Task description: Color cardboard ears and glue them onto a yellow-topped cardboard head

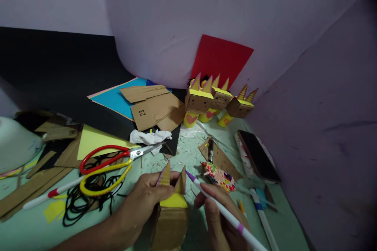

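My left hand [144, 200] grips a small cardboard box head [171, 225] with a yellow top and two pointed cardboard ears, its fingers closed around the ears. Purple colour runs along the ears' edges. In my right hand [219, 213] is a white marker [219, 206] with a purple band, its purple tip at or very near the edge of the right ear; whether it touches I cannot tell. Just beyond my right hand lies a floral-patterned case [219, 176], beside a black pen [211, 150] on a cardboard piece.
Scissors with red and yellow handles [118, 160] lie left, over tangled black cord [84, 204]. Several finished-looking cardboard figures [200, 102] with pointed ears stand at the back before red paper [222, 60]. A phone [257, 155] lies at right, and cardboard pieces [157, 106] lie behind.
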A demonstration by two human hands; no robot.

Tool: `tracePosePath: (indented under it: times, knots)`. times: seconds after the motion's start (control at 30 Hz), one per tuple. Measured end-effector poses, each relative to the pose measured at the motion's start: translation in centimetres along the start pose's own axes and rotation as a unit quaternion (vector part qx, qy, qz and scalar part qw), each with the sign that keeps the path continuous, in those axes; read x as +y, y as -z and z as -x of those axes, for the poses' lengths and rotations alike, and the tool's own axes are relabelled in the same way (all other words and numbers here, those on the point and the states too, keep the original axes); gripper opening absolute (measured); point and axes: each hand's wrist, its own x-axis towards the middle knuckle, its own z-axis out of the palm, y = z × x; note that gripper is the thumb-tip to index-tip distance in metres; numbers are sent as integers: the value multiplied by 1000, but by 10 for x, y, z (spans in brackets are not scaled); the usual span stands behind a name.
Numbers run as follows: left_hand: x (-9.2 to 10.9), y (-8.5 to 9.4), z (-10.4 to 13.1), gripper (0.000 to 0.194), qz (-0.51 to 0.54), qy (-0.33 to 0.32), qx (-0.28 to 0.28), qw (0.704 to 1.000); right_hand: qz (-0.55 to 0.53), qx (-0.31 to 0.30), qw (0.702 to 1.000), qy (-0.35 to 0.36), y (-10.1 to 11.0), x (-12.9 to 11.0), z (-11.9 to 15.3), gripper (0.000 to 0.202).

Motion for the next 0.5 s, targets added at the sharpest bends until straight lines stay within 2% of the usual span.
tracePosePath:
  times: [0.5]
  knots:
    - [2, -1, 1, 39, -34, 0, 35, 999, -4, -7, 1000, -7, -2, -8, -3, 17]
